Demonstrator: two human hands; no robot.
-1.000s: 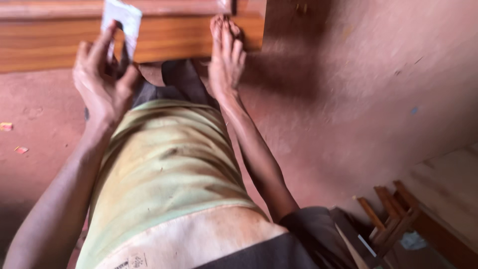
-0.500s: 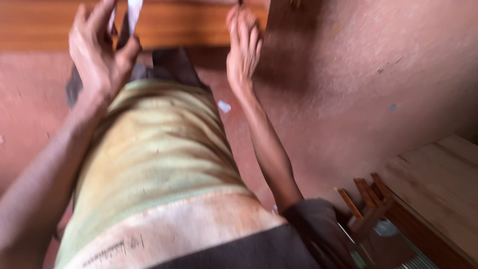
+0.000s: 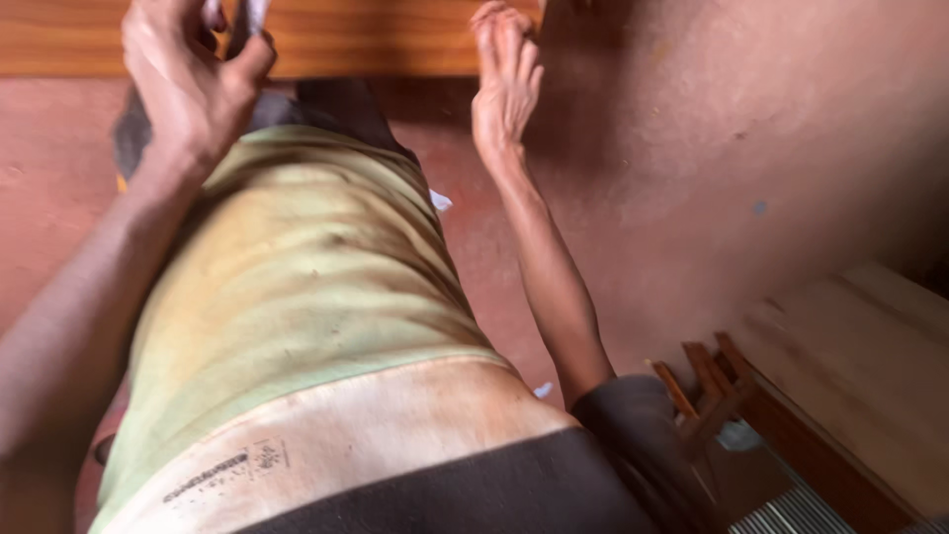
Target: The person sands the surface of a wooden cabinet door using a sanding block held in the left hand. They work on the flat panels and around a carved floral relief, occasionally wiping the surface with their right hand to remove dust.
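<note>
Two hands are up at the top of your view, both raised toward the wooden panel [image 3: 376, 40] that runs across the frame. Your left hand [image 3: 188, 84] is curled, thumb pressing toward the fingers, pinched on a small pale sheet [image 3: 255, 14] — only its lower edge shows, the rest is cut off by the frame, so what kind of sheet it is cannot be told. Held that way, between thumb and fingertips, the sheet stands on edge just in front of the panel's orange-brown face, which suits something thin that would flop if gripped lower.

Your right hand [image 3: 506, 84] is flat and loose, fingers together and stretched out, holding nothing; its fingertips reach the panel's lower edge, though whether they touch it is hard to say through the blur.

Below, your green and cream shirt [image 3: 297, 297] fills the middle of the view. A small wooden frame piece [image 3: 707, 386] lies on the reddish floor [image 3: 692, 178] near your right elbow, beside a lighter board [image 3: 860, 356], well apart from both hands. A scrap of white paper [image 3: 441, 201] lies on the floor by your right forearm.
</note>
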